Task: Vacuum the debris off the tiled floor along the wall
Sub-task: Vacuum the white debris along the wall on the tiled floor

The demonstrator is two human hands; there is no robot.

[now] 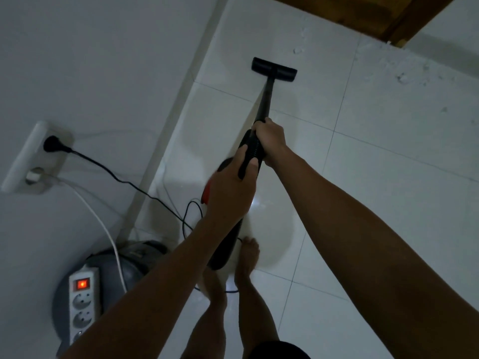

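A black stick vacuum (265, 99) points away from me across the white tiled floor (363, 190). Its flat floor head (274, 69) rests on a tile a short way out from the wall's base strip (178, 99). My right hand (270, 141) grips the upper end of the tube. My left hand (230, 193) holds the black handle just behind it, covering most of the body with its orange part (206, 194). Pale dust and crumbs of debris (404, 76) lie scattered on the tiles to the right of the head, near the wooden door frame.
A wall socket (33, 156) holds a black plug, whose cable (124, 180) runs across the floor toward my bare feet (247, 257). A white power strip (82, 301) with a lit red switch lies on a grey round object. A wooden door frame (375, 14) stands at the top.
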